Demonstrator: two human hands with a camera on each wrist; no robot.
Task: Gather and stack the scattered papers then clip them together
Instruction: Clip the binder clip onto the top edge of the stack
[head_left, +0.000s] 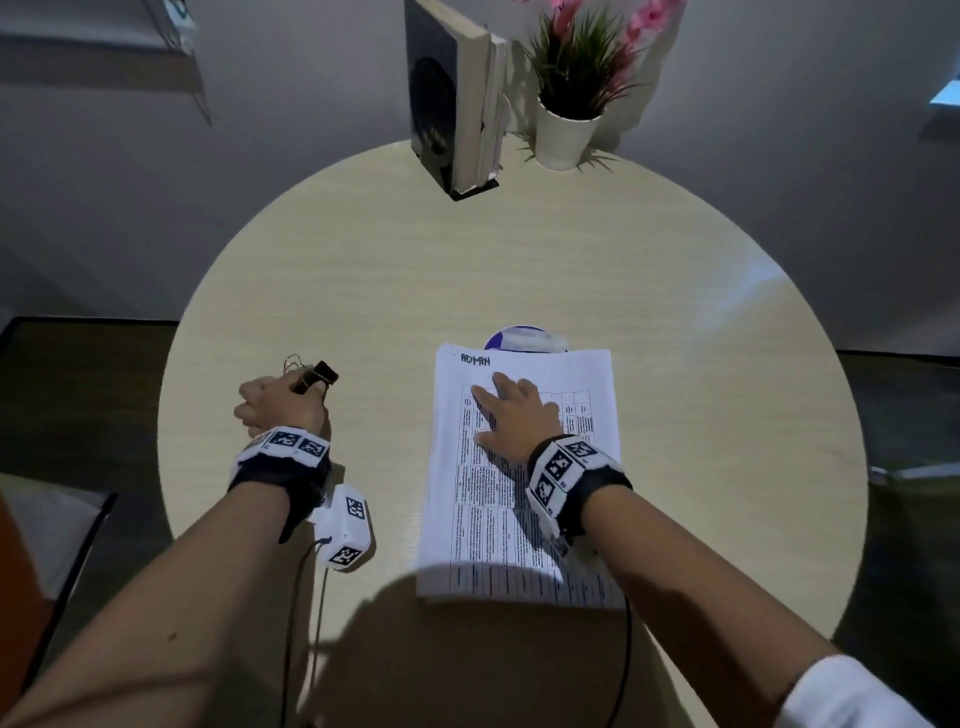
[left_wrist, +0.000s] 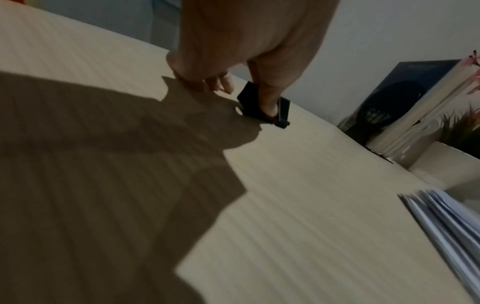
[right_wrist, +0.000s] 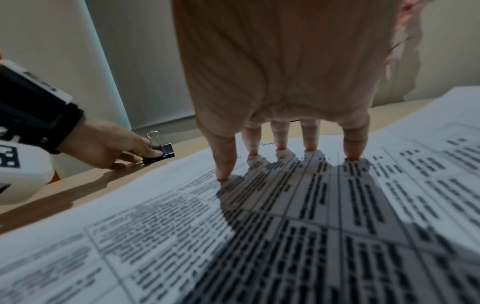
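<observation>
A stack of printed papers (head_left: 524, 519) headed "ADMIN" lies squared up on the round table (head_left: 467, 270), right of centre. My right hand (head_left: 511, 413) rests flat on it, straight fingertips (right_wrist: 280, 147) pressing the top sheet (right_wrist: 233, 236). To the left, my left hand (head_left: 283, 402) pinches a black binder clip (head_left: 318, 376) with wire handles, low over the tabletop. In the left wrist view the thumb sits on the clip (left_wrist: 262, 102). The right wrist view shows the left hand (right_wrist: 116, 148) holding the clip (right_wrist: 162, 151) beside the papers' edge.
A purple and white round object (head_left: 524, 336) peeks out from under the stack's far edge. At the table's back stand a black bookend with books (head_left: 452, 104) and a potted plant (head_left: 571, 88). Light wood surface lies bare between the clip and the papers.
</observation>
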